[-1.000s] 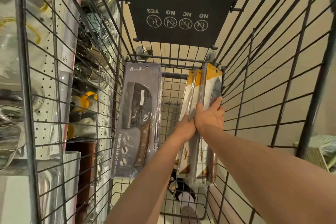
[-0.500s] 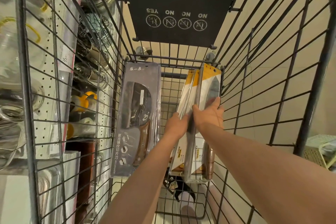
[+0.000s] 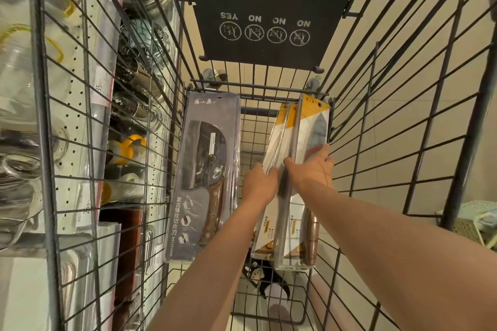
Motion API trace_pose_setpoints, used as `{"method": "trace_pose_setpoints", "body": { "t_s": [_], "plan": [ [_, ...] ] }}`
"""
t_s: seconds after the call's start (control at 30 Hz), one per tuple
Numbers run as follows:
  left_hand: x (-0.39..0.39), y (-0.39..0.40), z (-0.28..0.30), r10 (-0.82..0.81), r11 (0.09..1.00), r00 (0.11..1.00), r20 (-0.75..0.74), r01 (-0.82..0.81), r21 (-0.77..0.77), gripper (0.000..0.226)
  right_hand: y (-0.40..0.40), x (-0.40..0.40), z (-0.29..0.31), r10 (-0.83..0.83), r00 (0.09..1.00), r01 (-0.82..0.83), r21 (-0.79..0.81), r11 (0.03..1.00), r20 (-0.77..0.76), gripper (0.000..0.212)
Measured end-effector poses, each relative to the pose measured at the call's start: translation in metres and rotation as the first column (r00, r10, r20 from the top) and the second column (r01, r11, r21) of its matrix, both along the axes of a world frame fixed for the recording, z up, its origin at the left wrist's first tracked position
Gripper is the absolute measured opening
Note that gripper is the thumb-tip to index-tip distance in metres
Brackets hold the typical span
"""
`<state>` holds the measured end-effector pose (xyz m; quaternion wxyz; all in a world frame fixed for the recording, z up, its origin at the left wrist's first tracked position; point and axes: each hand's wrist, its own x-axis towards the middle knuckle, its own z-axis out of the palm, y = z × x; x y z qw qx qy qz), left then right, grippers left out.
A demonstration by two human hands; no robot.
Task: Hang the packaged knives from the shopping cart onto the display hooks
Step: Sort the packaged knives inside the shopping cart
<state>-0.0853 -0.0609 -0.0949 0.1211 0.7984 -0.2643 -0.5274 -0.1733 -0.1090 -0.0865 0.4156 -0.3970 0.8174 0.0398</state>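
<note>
Deep in the black wire shopping cart (image 3: pixel 376 142) stand packaged knives. A grey cleaver pack (image 3: pixel 207 177) leans against the cart's left side, untouched. At the right stand yellow-topped knife packs (image 3: pixel 309 126), pressed together on edge. My left hand (image 3: pixel 259 183) grips the left pack (image 3: pixel 274 142) of this stack from its left side. My right hand (image 3: pixel 312 169) grips the right pack, thumb on its near edge and fingers spread over its clear front. The display hooks are not visible.
Through the cart's left wall I see a pegboard shelf (image 3: pixel 75 83) with metal cups, glassware and price tags. A black child-seat flap (image 3: pixel 269 16) with warning icons hangs at the cart's far end. A pale basket (image 3: pixel 476 220) sits on the floor at right.
Both hands have lifted the yellow-topped packs slightly up and toward me, and my left hand has separated a little from the right.
</note>
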Motion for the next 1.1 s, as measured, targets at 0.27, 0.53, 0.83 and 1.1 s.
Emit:
{"method": "trace_pose_setpoints", "body": {
  "t_s": [0.27, 0.53, 0.83, 1.1],
  "plan": [
    [-0.003, -0.013, 0.014, 0.064, 0.977, 0.972, -0.227, -0.108, -0.185, 0.036, -0.005, -0.001, 0.003, 0.044, 0.997, -0.043, 0.016, 0.999, -0.058, 0.111],
    [-0.001, -0.009, 0.018, 0.104, 0.993, 0.907, -0.409, -0.120, -0.015, 0.050, -0.001, 0.008, 0.013, 0.061, 0.992, -0.065, -0.030, 0.997, -0.113, 0.112],
    [0.004, -0.002, 0.030, 0.119, 0.991, 0.860, -0.496, -0.137, 0.001, 0.024, 0.005, 0.010, 0.018, 0.039, 0.998, -0.044, -0.118, 0.992, -0.049, 0.090],
    [0.040, 0.003, 0.051, 0.255, 0.955, 0.837, -0.485, -0.296, -0.007, 0.024, 0.013, 0.005, 0.002, -0.138, 0.990, 0.136, -0.079, 0.988, -0.020, 0.052]
  ]
}}
